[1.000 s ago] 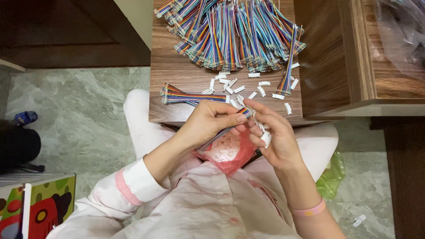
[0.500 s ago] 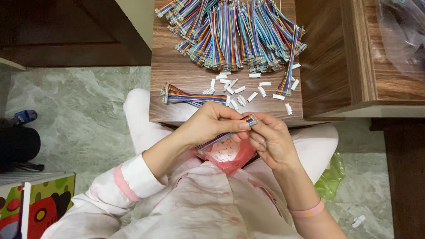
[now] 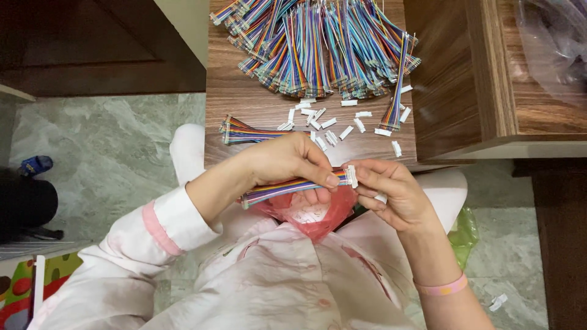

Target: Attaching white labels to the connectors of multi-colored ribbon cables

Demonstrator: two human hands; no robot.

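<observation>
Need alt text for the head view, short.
Seen from above, a seated person's left hand holds a flat rainbow ribbon cable while the right hand pinches a white connector at its end. Beyond, a wooden table holds a cable pile and loose connectors.

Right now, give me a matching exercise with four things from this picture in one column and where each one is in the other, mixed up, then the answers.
Things:
1. rainbow ribbon cable
2. white connector housing
3. pile of ribbon cables
4. red plastic bag

Places:
A. far end of the wooden table
B. on the lap, under both hands
C. gripped in the left hand
D. at the cable's end, pinched by the right hand

Pairs: 1-C, 2-D, 3-A, 4-B
</observation>
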